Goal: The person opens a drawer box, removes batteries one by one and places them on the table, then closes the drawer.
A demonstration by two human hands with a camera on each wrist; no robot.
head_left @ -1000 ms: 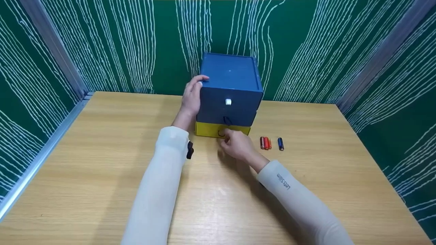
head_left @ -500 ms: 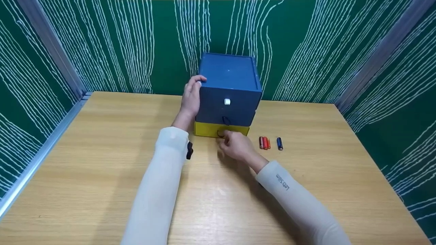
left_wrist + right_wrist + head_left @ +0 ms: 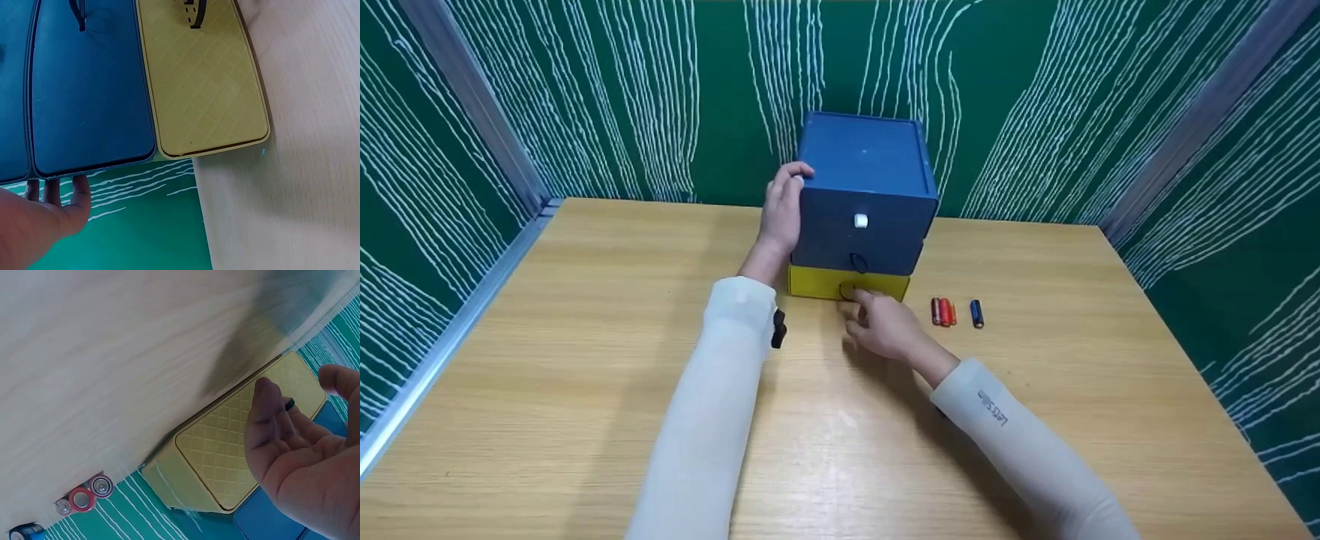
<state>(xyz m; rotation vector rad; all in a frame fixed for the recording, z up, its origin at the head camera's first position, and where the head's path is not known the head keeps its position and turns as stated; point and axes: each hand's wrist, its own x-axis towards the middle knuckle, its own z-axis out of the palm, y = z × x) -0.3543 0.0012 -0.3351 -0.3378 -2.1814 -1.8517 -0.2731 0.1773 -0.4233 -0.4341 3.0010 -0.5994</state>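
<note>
A small drawer unit (image 3: 866, 154) stands at the back of the table, with blue drawers above a yellow bottom drawer (image 3: 814, 282). My left hand (image 3: 781, 214) rests against its left side, fingertips over the top edge; the left wrist view shows the fingers (image 3: 81, 194) along the side of a blue drawer (image 3: 90, 95). My right hand (image 3: 885, 324) is at the yellow drawer's front, a fingertip right at its black loop pull (image 3: 289, 404). In the right wrist view its thumb (image 3: 334, 379) stands apart from the fingers. All drawer fronts look closed.
Right of the unit lie several batteries: a group of red and orange ones (image 3: 944, 312) side by side and a blue one (image 3: 976, 313) apart. Green walls with white wavy lines (image 3: 660, 112) border the wooden table (image 3: 547, 337) behind and at both sides.
My right hand's fingers have loosened at the loop pull, the thumb moving away from the fingertips. The left hand stays against the unit, and the batteries have not moved.
</note>
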